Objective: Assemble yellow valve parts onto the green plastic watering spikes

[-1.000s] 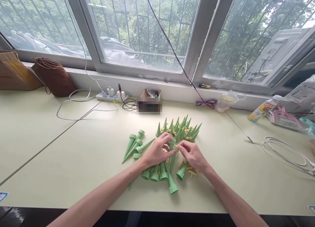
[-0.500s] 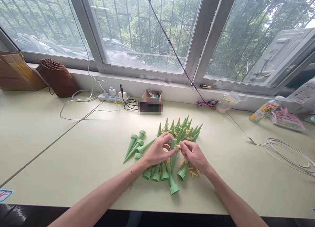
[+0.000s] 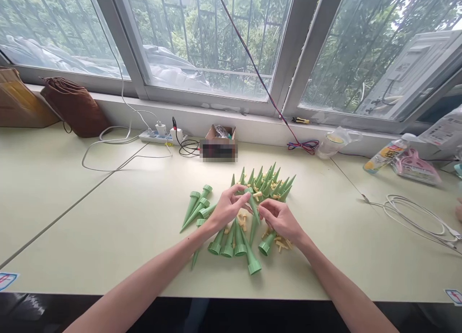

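Note:
My left hand (image 3: 231, 205) is closed around a green watering spike (image 3: 253, 205), its cap end up and its point slanting down to the right. A pale yellow valve (image 3: 257, 195) sticks out to the side just below that cap. My right hand (image 3: 279, 217) is beside the spike's lower part with its fingers curled together; what they hold, if anything, is hidden. More green spikes (image 3: 228, 249) lie below my hands, open ends toward me. Loose yellow valves (image 3: 283, 244) lie partly under my right hand. Behind, several spikes (image 3: 269, 179) stand points up with yellow valves on them.
Several capped spikes (image 3: 195, 203) lie to the left. Along the window sill are a brown pouch (image 3: 75, 107), a power strip (image 3: 159, 136) and a small cardboard box (image 3: 221, 132). A spray can (image 3: 386, 157) and a coiled white cable (image 3: 415, 217) are at the right.
The spike in my left hand has tilted, its point now toward the right. My right hand has come off the yellow valve and moved lower along the spike. The view has shifted slightly.

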{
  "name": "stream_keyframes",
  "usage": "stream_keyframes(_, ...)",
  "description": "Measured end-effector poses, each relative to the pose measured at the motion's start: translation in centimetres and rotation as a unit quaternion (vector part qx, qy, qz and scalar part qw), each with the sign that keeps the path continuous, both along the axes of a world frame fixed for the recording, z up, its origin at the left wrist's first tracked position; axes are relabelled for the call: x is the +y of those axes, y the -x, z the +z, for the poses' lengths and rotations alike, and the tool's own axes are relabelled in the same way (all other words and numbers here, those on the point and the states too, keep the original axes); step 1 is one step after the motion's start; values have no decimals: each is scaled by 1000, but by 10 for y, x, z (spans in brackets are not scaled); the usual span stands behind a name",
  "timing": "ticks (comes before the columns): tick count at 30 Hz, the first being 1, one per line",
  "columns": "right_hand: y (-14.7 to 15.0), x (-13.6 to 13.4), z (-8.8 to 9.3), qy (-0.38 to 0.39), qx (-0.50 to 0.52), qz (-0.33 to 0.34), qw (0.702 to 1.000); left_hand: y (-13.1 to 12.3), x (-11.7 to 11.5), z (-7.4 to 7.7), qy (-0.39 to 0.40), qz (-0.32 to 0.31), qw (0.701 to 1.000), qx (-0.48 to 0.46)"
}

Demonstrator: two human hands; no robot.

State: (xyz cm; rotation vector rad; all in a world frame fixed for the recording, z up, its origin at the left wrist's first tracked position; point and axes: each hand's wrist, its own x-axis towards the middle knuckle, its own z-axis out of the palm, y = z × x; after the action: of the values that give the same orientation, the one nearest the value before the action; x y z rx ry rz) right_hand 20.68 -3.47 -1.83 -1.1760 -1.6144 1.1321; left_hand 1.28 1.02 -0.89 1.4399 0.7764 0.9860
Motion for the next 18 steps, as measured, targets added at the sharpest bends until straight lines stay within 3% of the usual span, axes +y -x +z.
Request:
stream_keyframes(9, 1, -2, 3, -20, -26, 3, 999, -3, 2, -3, -15, 2, 1000, -10)
stream_keyframes(18, -1, 0, 1, -11, -4, -3, 1000, -1, 2, -2, -79, 43, 995, 49)
